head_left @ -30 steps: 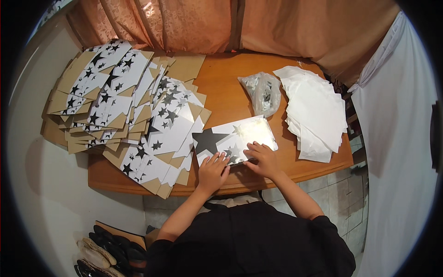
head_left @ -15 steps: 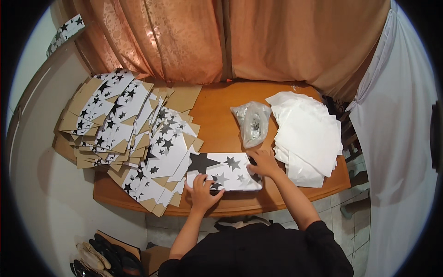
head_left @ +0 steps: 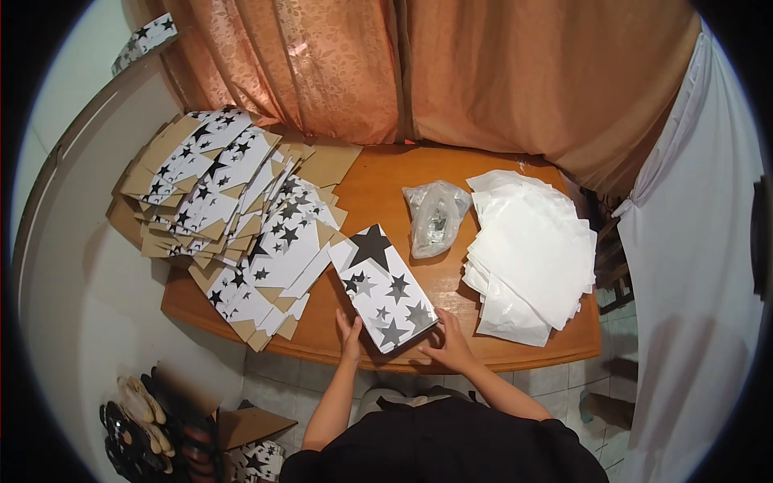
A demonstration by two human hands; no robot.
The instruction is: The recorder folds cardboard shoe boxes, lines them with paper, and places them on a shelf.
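Observation:
A closed white cardboard box (head_left: 382,291) with black and grey stars lies slantwise near the table's front edge. On its lower left side, my left hand (head_left: 349,338) rests with the fingers along the edge. My right hand (head_left: 451,344) grips the lower right corner, fingers at the side and thumb near the front end. Between them, the two hands hold the box. Close by on the left is a big heap of flat star-printed cardboard blanks (head_left: 278,229), some showing brown undersides.
A crumpled clear plastic bag (head_left: 437,217) sits behind the box, its contents unclear. At right, white sheets or pouches (head_left: 527,258) lie in a fanned stack on the wooden table (head_left: 374,177). Another star-printed box (head_left: 145,40) is at upper left. Shoes (head_left: 141,419) lie lower left.
The box has turned from lying crosswise to slanting lengthwise. My left hand has shifted to its left side, my right hand to its near right corner. The whole view has shifted slightly.

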